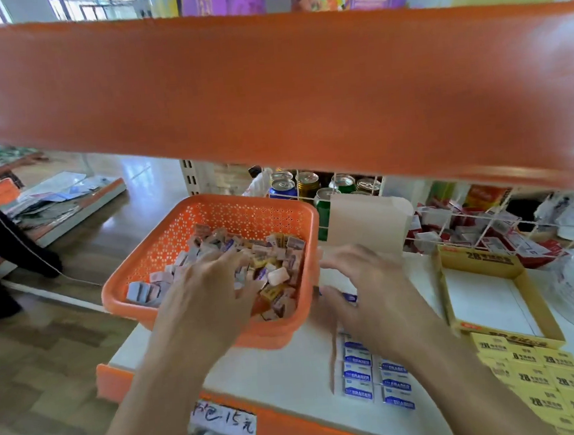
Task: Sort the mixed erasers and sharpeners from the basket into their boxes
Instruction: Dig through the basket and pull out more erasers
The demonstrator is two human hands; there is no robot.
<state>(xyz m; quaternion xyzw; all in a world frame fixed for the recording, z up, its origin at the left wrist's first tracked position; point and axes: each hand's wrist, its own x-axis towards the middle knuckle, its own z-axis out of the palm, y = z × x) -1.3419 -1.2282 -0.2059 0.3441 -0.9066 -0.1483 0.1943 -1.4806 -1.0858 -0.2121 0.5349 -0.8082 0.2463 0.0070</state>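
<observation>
An orange perforated basket [164, 247] stands on the white shelf, full of mixed small erasers and sharpeners [274, 252]. My left hand [205, 292] reaches down into the pile, fingers spread over the pieces; what it touches is hidden. My right hand [363, 290] hovers just right of the basket with fingers spread, over a blue-and-white eraser [349, 297] at its fingertips. Under my right forearm lie rows of blue-labelled erasers [358, 373]. A yellow cardboard box [488, 260] with an open white bottom sits further right.
A thick orange shelf beam [268, 81] crosses overhead, close above. Drink cans [307, 181] stand behind a wire divider. A plain white box [365, 221] sits behind the basket. Red-and-white packs [468, 230] fill wire bins at right. Yellow 2B packs [538, 379] lie at front right.
</observation>
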